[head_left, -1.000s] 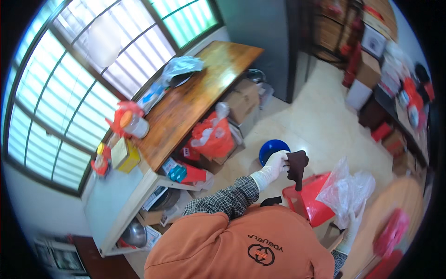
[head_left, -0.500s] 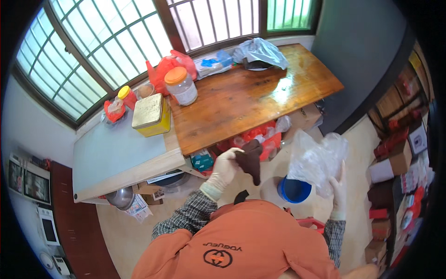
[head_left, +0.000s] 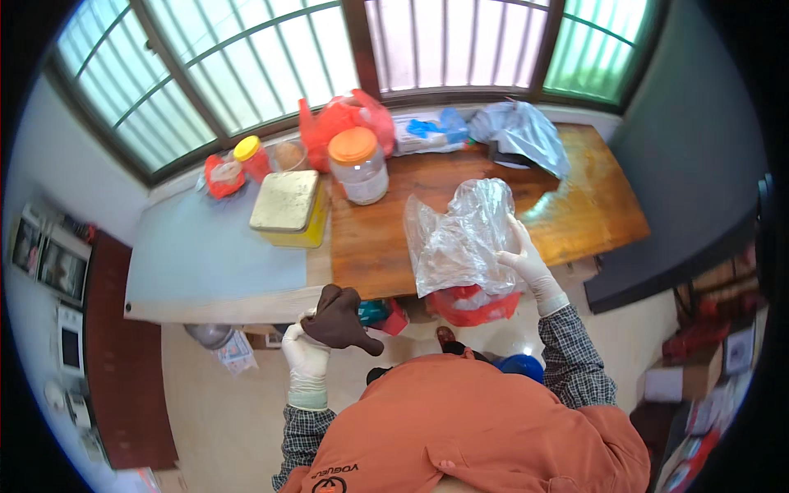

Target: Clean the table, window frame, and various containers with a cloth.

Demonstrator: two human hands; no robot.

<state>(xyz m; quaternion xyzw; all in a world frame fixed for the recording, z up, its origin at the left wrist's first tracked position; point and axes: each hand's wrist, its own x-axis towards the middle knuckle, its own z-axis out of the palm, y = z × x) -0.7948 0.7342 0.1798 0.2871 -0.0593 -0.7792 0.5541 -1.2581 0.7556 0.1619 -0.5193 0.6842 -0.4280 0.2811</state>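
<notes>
My left hand [head_left: 306, 349], in a pale glove, grips a dark brown, soft-looking piece [head_left: 337, 319] with a drooping end; its exact kind cannot be made out. It hangs in front of the counter's front edge. On the right, my gloved right hand [head_left: 530, 261] holds a crumpled clear plastic bag [head_left: 462, 234] at its right side, thumb and fingers apart across the film. The bag is over the front part of the wooden tabletop [head_left: 378, 255]. Part of my right fingers is hidden by the plastic. Below the bag's lower edge shows a red plastic bag [head_left: 472, 308].
A yellow tin [head_left: 283, 209] and a clear jar with orange lid [head_left: 358, 168] stand left of the bag. Behind them are a red bag [head_left: 349, 119] and a yellow-lidded container [head_left: 251, 156]. A silver bag [head_left: 522, 135] lies back right. A blue bucket [head_left: 522, 367] is on the floor.
The clear plastic bag has gone from above the floor by the bucket to over the tabletop with my right hand. My left hand has shifted left with the brown piece. The view has turned.
</notes>
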